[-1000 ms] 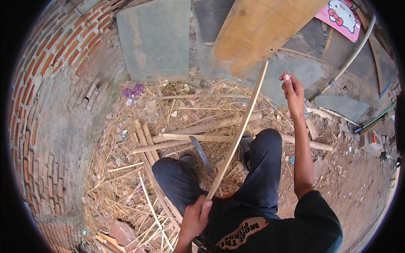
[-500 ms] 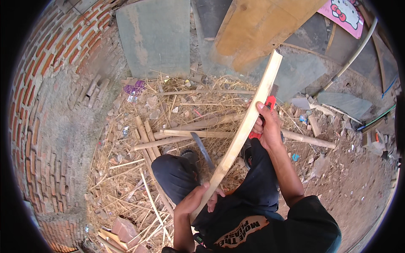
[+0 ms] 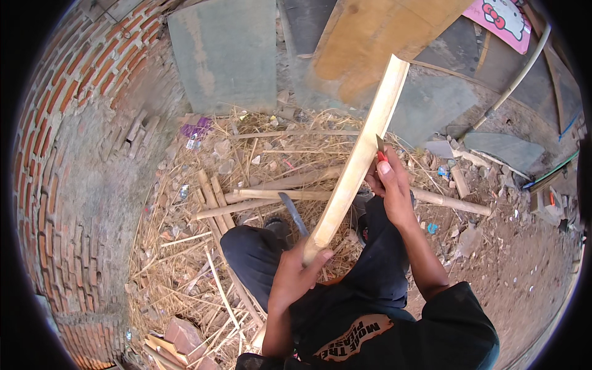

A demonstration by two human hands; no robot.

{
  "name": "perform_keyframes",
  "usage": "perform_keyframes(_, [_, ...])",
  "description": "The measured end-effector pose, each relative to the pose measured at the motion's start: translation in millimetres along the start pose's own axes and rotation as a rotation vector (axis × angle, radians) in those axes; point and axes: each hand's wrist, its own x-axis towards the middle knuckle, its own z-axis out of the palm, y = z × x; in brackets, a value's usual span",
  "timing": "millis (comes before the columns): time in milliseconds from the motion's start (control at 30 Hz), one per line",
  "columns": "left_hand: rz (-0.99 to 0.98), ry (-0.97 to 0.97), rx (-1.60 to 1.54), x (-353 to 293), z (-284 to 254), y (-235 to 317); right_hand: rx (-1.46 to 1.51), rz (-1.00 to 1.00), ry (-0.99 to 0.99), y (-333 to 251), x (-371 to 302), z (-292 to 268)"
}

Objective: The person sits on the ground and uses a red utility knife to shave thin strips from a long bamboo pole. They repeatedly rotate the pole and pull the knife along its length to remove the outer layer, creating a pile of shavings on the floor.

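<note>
A long pale split-bamboo strip (image 3: pixel 357 161) slants up and away in front of me, its inner hollow side showing. My left hand (image 3: pixel 295 274) is closed around its lower part, thumb on the right edge. A red-handled knife (image 3: pixel 381 156) with a short blade is in my right hand (image 3: pixel 393 188), thumb lying along the handle. The blade points up beside the strip's right edge; whether it touches cannot be made out. The right fingers are partly hidden near the bamboo.
A dark curved blade (image 3: pixel 291 211) lies between my legs near bamboo poles (image 3: pixel 283 195). Straw and rubble (image 3: pixel 179 246) cover the ground. A brick wall (image 3: pixel 68 203) rises at left; grey panels (image 3: pixel 225 58) and a brown board (image 3: pixel 382 46) lean at the far side.
The bamboo strip has shifted slightly left and away, turning its hollow side more into view. My left hand has moved up and right; the knife in my right hand now points upward.
</note>
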Motion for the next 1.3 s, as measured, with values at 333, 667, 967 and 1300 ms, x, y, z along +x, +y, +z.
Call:
perform_keyframes(333, [0.243,0.239,0.17,1.0,3.6,27.8,-0.728,-0.557,-0.322,4.1,-54.8,3.9])
perform_keyframes(667, [0.241,0.293,0.294,-2.4,15.3,37.5,-0.766,-0.592,-0.28,3.5,-61.5,14.4])
perform_keyframes(967, [0.248,0.379,0.329,-1.7,19.7,32.4,-0.767,-0.555,-0.259,-0.6,-57.0,22.0])
perform_keyframes(1300, [0.234,0.397,0.356,-4.4,20.2,30.5,-0.758,-0.6,-0.271,-8.6,-51.2,20.7])
